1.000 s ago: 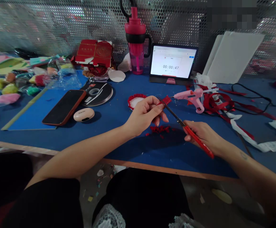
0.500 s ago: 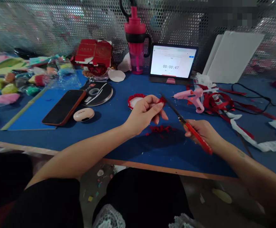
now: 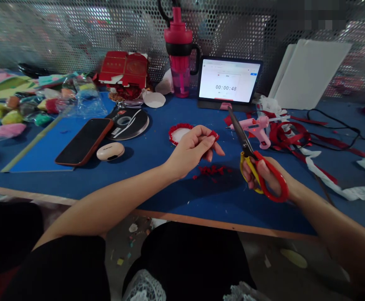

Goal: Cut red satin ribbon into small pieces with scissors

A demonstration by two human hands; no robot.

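Between thumb and forefinger, my left hand (image 3: pixel 196 145) pinches a small piece of red ribbon (image 3: pixel 214 135), mostly covered by the fingertips. My right hand (image 3: pixel 268 173) grips scissors (image 3: pixel 244 136) with one red and one yellow handle, blades pointing up and away from me. The blades look closed and are apart from the ribbon piece. Behind my left hand lies a white disc with a ruffled red edge (image 3: pixel 170 134), partly hidden. Below the hands, several red scraps (image 3: pixel 213 170) lie on the blue table (image 3: pixel 170 196).
A pink glue gun (image 3: pixel 258 127) lies right of centre, beside red ribbon (image 3: pixel 287 133) and white strips. Behind stand a tablet (image 3: pixel 229 81) and a pink bottle (image 3: pixel 181 54). To the left are a phone (image 3: pixel 84 142), an earbud case (image 3: pixel 110 151) and a ribbon spool (image 3: pixel 129 123).
The scissors have moved right, away from the ribbon piece, and turned so both handles show. Less red ribbon sticks out of my left hand, and a red piece appears near the glue gun's tip.
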